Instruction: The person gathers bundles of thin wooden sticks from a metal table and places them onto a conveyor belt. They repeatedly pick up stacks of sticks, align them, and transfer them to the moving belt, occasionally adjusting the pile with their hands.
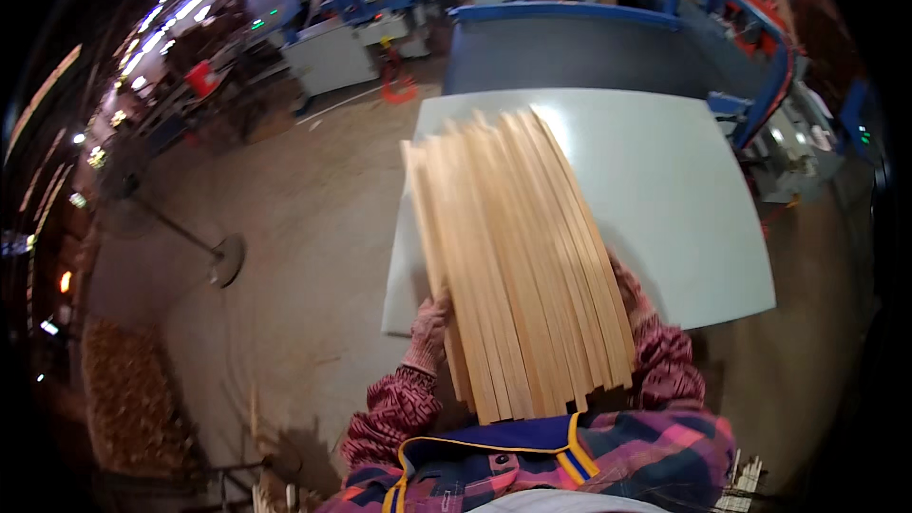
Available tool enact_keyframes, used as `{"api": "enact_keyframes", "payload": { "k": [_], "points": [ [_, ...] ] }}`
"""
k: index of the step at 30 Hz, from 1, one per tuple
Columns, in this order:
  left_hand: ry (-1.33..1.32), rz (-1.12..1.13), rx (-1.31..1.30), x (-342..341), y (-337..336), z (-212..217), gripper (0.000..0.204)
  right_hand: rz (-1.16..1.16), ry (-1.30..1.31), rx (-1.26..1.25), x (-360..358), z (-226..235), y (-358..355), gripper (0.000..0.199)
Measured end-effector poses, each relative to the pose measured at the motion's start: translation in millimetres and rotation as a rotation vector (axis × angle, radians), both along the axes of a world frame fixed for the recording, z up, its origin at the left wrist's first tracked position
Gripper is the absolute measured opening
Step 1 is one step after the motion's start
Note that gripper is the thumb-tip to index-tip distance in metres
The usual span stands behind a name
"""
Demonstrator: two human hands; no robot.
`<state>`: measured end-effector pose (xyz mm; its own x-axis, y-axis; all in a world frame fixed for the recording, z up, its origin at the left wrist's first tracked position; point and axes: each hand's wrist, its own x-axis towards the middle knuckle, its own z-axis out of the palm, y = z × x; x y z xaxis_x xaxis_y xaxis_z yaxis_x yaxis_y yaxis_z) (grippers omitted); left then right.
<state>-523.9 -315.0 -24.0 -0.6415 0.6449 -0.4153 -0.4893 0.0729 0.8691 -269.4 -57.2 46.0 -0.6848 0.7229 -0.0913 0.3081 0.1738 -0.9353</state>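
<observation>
A wide stack of long, thin wooden strips (518, 266) lies side by side between my hands, over the near part of a pale table (674, 199). The strips' near ends are uneven and close to my body; their far ends look blurred. At the stack's left edge, my left hand (432, 323) grips the outer strips, its fingers partly under the wood. My right hand (629, 287) presses on the right edge, mostly hidden behind the strips. Both forearms wear patterned reddish sleeves.
Beyond the table lies a dark conveyor bed (579, 52) with a blue frame (570, 11). Grey and blue machinery (332, 62) stands at the back left. A pedestal fan's round base (228, 261) rests on the floor at left, and a heap of wood scraps (138, 399) is at the lower left.
</observation>
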Motion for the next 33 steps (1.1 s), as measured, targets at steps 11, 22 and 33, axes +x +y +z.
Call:
{"api": "enact_keyframes", "payload": {
  "k": [11, 22, 33],
  "points": [
    [1.063, -0.847, -0.473, -98.4, 93.6, 34.7, 0.069, -0.564, 0.628, -0.613, 2.6, -73.0, -144.7, 0.058],
    [0.934, -1.1, 0.031, -81.3, 126.6, 40.2, 0.07, -0.912, 0.391, -0.417, 34.6, -28.9, -130.8, 0.055],
    [0.404, -1.215, 0.063, -165.2, 260.4, 92.5, 0.049, -0.966, -0.322, 0.086, -37.7, -8.6, -92.1, 0.066]
  ]
}}
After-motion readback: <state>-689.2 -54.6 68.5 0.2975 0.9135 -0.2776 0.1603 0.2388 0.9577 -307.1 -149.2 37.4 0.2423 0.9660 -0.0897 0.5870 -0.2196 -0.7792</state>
